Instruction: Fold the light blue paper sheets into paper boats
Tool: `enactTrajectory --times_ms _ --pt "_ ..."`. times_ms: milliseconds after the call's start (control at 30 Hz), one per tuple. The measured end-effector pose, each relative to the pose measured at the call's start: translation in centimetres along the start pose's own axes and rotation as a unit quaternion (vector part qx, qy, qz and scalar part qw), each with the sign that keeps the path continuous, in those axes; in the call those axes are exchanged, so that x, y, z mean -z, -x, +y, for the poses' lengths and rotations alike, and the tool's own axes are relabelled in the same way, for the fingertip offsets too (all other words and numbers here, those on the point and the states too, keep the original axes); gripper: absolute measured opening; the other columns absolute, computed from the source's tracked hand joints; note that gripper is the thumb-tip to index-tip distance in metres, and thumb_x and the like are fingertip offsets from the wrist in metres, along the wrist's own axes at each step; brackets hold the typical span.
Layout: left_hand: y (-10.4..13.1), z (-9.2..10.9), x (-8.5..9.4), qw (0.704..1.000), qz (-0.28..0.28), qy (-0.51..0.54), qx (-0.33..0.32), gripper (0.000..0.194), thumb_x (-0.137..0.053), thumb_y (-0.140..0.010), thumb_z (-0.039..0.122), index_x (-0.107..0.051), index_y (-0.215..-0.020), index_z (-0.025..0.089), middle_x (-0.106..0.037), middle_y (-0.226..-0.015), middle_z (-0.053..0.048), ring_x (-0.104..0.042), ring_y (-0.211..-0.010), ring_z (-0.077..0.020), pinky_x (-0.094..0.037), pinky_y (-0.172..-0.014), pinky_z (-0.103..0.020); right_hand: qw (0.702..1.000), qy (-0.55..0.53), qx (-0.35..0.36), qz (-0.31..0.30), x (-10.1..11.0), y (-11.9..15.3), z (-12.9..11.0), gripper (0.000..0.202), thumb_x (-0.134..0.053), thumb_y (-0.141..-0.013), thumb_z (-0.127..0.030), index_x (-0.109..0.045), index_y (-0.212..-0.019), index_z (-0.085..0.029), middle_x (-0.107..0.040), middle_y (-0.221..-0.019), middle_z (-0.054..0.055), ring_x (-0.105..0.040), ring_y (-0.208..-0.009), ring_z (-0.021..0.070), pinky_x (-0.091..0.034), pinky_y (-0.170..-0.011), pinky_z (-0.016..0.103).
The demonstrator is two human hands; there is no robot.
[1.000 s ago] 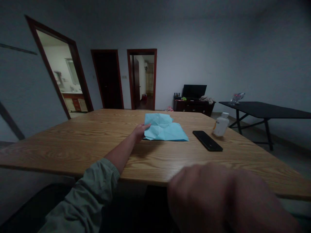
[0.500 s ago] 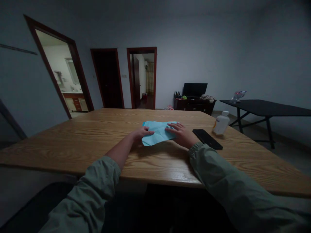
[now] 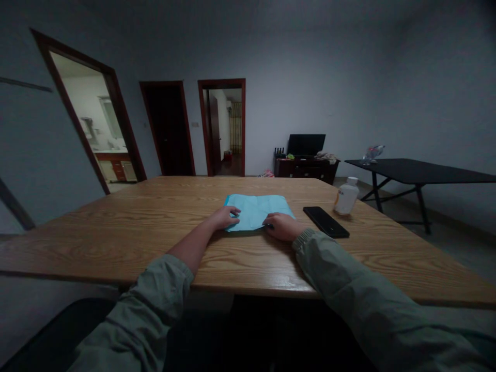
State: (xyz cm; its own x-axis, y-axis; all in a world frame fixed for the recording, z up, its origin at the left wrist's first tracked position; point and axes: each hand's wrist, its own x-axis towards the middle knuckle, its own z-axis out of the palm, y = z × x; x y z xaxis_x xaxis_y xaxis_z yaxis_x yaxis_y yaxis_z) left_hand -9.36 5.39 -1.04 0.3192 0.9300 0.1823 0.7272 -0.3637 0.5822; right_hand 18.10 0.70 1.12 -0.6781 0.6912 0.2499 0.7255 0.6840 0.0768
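A light blue sheet [image 3: 251, 209], creased and thin, lies spread on the wooden table in front of me; whether it is paper or cloth I cannot tell. My left hand [image 3: 225, 217] rests on its left side with the fingers apart. At the near right edge, my right hand [image 3: 283, 226] has its fingers curled in and closed on the sheet. A small dark spot shows by those fingertips, too small to make out. To the right of that hand lies a black smartphone [image 3: 326, 221].
A white-capped bottle [image 3: 346, 197] stands on the wooden table [image 3: 163, 227] behind the phone. Farther off are a black folding table [image 3: 418, 170] at right, a low cabinet [image 3: 306, 168] with a screen [image 3: 307, 145], and doorways at left.
The sheet has gone from partly raised and crumpled to lying flatter on the table. My left fingers have spread; my right hand has moved nearer me and curled its fingers at the edge.
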Motion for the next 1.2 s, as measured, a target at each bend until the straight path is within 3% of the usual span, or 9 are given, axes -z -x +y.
enactTrajectory --times_ms 167,267,433,600,767,900,1067,1200 --pt "2.0 0.5 1.8 0.995 -0.079 0.000 -0.061 0.063 -0.076 -0.062 0.053 -0.068 -0.116 0.022 -0.063 -0.120 -0.008 -0.058 -0.108 -0.0233 -0.045 -0.089 -0.030 0.998 -0.047 -0.028 0.011 -0.4 0.0 0.5 0.023 -0.057 -0.083 -0.027 -0.074 -0.097 -0.020 -0.071 -0.099 0.008 -0.064 -0.090 0.0195 -0.043 -0.079 0.025" --pt "3.1 0.7 2.7 0.993 -0.113 0.002 -0.040 0.063 -0.077 -0.061 0.054 -0.069 -0.115 0.023 -0.067 -0.113 -0.007 -0.061 -0.099 -0.0221 -0.046 -0.085 -0.030 0.995 -0.074 -0.061 0.033 -0.7 -0.1 0.8 0.026 -0.054 -0.086 -0.032 -0.072 -0.097 -0.019 -0.072 -0.095 0.009 -0.064 -0.085 0.0199 -0.044 -0.076 0.026" --pt "3.4 0.0 2.9 0.998 -0.054 0.039 -0.021 0.042 -0.066 -0.074 0.046 -0.072 -0.101 0.015 -0.070 -0.089 -0.007 -0.061 -0.079 -0.0183 -0.045 -0.072 -0.028 0.978 -0.150 -0.122 0.077 -1.6 -0.3 1.7 0.031 -0.054 -0.087 -0.033 -0.066 -0.113 -0.020 -0.071 -0.092 0.007 -0.063 -0.079 0.0177 -0.044 -0.072 0.026" --pt "2.9 -0.9 2.8 0.998 -0.012 0.058 0.001 0.037 -0.069 -0.069 0.039 -0.067 -0.100 0.017 -0.064 -0.073 -0.002 -0.054 -0.064 -0.0142 -0.039 -0.059 -0.024 0.961 -0.206 -0.149 0.106 -2.1 -0.3 2.4 0.033 -0.057 -0.083 -0.028 -0.064 -0.115 -0.020 -0.068 -0.086 0.003 -0.059 -0.072 0.0143 -0.043 -0.069 0.025" --pt "2.6 -1.6 2.6 0.998 0.015 0.055 -0.016 0.029 -0.070 -0.068 0.039 -0.058 -0.084 0.017 -0.059 -0.072 0.000 -0.051 -0.064 -0.0126 -0.038 -0.059 -0.024 0.953 -0.238 -0.149 0.112 -2.3 -0.4 2.9 0.027 -0.057 -0.080 -0.025 -0.060 -0.107 -0.019 -0.064 -0.078 0.000 -0.053 -0.066 0.0120 -0.039 -0.063 0.023" --pt "2.5 -1.8 2.6 0.999 -0.003 0.049 -0.021 0.036 -0.071 -0.066 0.047 -0.056 -0.072 0.016 -0.056 -0.068 0.000 -0.048 -0.062 -0.0120 -0.036 -0.058 -0.024 0.951 -0.237 -0.162 0.117 -2.6 -0.5 3.2 0.020 -0.058 -0.078 -0.028 -0.055 -0.096 -0.018 -0.061 -0.076 0.000 -0.050 -0.065 0.0122 -0.037 -0.061 0.023" --pt "2.9 -1.4 2.9 0.998 -0.024 0.044 0.029 0.047 -0.077 -0.057 0.056 -0.059 -0.074 0.015 -0.059 -0.066 0.000 -0.049 -0.059 -0.0128 -0.034 -0.054 -0.025 0.957 -0.215 -0.155 0.121 -2.6 -0.6 3.5 0.014 -0.058 -0.076 -0.030 -0.052 -0.078 -0.018 -0.056 -0.070 -0.001 -0.047 -0.064 0.0125 -0.035 -0.059 0.024" --pt "3.1 -1.2 3.0 0.999 -0.021 0.015 0.025 0.045 -0.078 -0.056 0.055 -0.064 -0.075 0.016 -0.063 -0.070 -0.002 -0.052 -0.063 -0.0147 -0.035 -0.056 -0.025 0.957 -0.222 -0.147 0.112 -2.4 -0.6 3.3 0.014 -0.059 -0.075 -0.030 -0.052 -0.074 -0.018 -0.055 -0.067 -0.001 -0.047 -0.062 0.0125 -0.035 -0.058 0.024"
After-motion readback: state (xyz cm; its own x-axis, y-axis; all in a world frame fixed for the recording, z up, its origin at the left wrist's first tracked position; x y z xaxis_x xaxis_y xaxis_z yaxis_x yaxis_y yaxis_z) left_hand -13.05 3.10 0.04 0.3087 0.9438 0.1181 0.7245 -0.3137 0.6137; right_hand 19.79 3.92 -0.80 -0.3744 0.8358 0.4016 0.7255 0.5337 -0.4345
